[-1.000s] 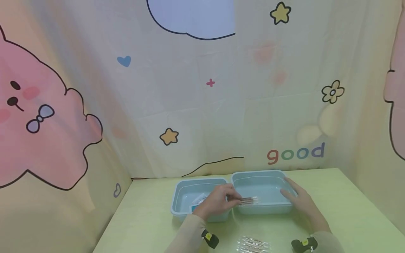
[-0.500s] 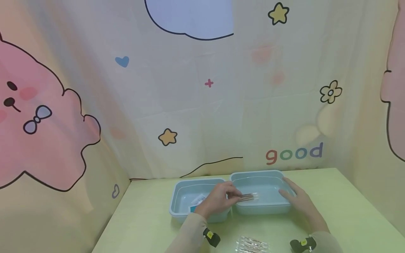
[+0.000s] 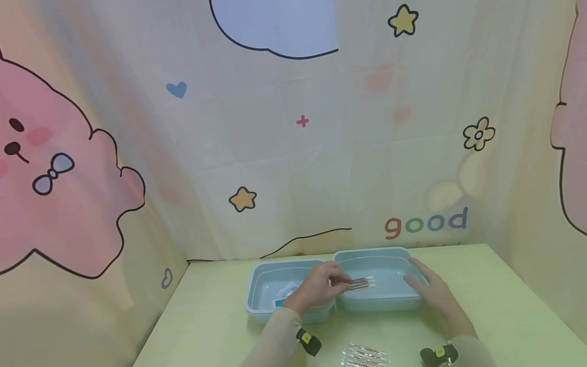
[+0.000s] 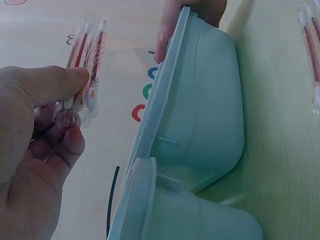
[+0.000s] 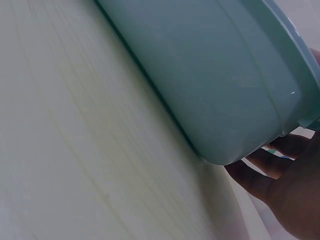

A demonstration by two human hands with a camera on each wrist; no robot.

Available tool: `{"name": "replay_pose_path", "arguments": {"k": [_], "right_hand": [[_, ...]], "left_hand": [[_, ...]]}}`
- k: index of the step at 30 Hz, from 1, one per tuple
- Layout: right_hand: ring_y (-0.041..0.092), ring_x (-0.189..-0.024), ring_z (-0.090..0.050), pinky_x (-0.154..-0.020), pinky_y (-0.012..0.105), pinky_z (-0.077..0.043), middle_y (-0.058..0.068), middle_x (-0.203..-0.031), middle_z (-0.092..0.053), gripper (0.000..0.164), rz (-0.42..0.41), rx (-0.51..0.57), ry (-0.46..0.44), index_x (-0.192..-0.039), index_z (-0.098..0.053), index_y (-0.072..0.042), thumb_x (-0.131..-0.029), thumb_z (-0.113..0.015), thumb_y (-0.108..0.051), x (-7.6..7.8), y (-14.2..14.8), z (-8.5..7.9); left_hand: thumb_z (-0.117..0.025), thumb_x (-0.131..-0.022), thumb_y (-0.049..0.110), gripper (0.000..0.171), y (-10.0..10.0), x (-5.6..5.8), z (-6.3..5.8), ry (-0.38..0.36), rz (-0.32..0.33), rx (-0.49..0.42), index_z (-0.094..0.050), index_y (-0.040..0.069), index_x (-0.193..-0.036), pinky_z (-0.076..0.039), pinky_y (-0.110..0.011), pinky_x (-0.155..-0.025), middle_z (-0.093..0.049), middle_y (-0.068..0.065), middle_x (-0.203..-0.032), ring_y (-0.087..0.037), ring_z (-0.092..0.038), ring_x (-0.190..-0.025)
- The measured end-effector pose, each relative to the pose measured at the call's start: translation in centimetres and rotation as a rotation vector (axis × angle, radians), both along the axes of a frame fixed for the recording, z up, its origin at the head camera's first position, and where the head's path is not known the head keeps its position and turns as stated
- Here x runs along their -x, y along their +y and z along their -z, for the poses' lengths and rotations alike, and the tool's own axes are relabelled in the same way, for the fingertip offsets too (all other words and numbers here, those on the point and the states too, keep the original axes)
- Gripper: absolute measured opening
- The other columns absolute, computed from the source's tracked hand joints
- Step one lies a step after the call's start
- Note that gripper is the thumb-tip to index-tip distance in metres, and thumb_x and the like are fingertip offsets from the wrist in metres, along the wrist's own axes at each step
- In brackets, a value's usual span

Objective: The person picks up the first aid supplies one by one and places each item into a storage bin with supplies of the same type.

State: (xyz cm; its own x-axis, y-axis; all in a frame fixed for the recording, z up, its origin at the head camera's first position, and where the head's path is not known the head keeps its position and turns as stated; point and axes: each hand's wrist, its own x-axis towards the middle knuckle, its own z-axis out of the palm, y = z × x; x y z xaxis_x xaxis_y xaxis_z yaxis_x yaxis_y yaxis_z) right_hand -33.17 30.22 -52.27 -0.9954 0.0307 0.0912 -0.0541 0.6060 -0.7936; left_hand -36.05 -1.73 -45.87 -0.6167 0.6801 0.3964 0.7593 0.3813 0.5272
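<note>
My left hand (image 3: 318, 286) pinches several clear-wrapped cotton swabs (image 3: 361, 283) with red-brown stems between thumb and fingers. It holds them over the front left part of the right-hand light blue plastic basin (image 3: 380, 305). In the left wrist view the swabs (image 4: 95, 57) stick up past the thumb, apart from the basin's rim. At that basin's right end, my right hand (image 3: 435, 291) grips the rim, thumb inside and fingers outside. The right wrist view has those fingers (image 5: 252, 177) against the outer wall near the corner.
A second light blue basin (image 3: 257, 311) stands to the left, holding white and blue packets (image 3: 287, 290). More wrapped swabs (image 3: 365, 355) lie on the pale yellow-green table (image 3: 206, 326) near the front. A printed curtain (image 3: 275, 153) rises behind the table.
The swabs in my left hand have tilted and risen slightly at their far end. My right hand stays on the basin's rim. The head view has shifted a little.
</note>
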Motion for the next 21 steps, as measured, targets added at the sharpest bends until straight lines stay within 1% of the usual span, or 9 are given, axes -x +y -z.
{"name": "replay_pose_path", "arguments": {"k": [3, 7, 15, 21], "right_hand": [[0.057, -0.140, -0.016, -0.107, 0.075, -0.019, 0.031, -0.156, -0.019, 0.075, 0.001, 0.002, 0.004, -0.155, -0.022, -0.009, -0.098, -0.051, -0.048, 0.0, 0.0, 0.0], [0.057, -0.140, -0.016, -0.107, 0.075, -0.019, 0.031, -0.156, -0.019, 0.075, 0.000, 0.011, 0.008, -0.155, -0.022, -0.009, -0.098, -0.052, -0.048, 0.0, 0.1, 0.1], [0.056, -0.141, -0.016, -0.108, 0.075, -0.017, 0.029, -0.157, -0.019, 0.076, 0.000, 0.036, 0.010, -0.155, -0.022, -0.010, -0.097, -0.053, -0.047, 0.1, 0.1, 0.3], [0.056, -0.141, -0.015, -0.108, 0.075, -0.017, 0.029, -0.157, -0.018, 0.076, 0.000, 0.037, 0.010, -0.155, -0.021, -0.010, -0.097, -0.053, -0.046, 0.0, 0.1, 0.2]], "left_hand": [[-0.072, -0.088, 0.013, 0.008, 0.2, 0.4, 0.0, 0.020, 0.009, -0.003, -0.077, 0.010, -0.095, -0.047, -0.009, -0.062, -0.058, 0.005, -0.078, 0.004, -0.049, -0.070], [-0.073, -0.088, 0.014, 0.008, 0.5, 0.7, 0.2, 0.041, 0.005, -0.002, -0.077, 0.011, -0.094, -0.046, -0.009, -0.061, -0.058, 0.006, -0.077, 0.004, -0.048, -0.069], [-0.072, -0.089, 0.016, 0.008, 0.9, 0.8, 0.6, 0.035, -0.008, 0.004, -0.077, 0.012, -0.094, -0.045, -0.010, -0.057, -0.060, 0.007, -0.079, 0.003, -0.048, -0.067], [-0.071, -0.090, 0.018, 0.011, 1.4, 0.9, 0.6, 0.063, -0.023, 0.021, -0.077, 0.013, -0.097, -0.043, -0.010, -0.056, -0.060, 0.008, -0.080, 0.004, -0.045, -0.066]]}}
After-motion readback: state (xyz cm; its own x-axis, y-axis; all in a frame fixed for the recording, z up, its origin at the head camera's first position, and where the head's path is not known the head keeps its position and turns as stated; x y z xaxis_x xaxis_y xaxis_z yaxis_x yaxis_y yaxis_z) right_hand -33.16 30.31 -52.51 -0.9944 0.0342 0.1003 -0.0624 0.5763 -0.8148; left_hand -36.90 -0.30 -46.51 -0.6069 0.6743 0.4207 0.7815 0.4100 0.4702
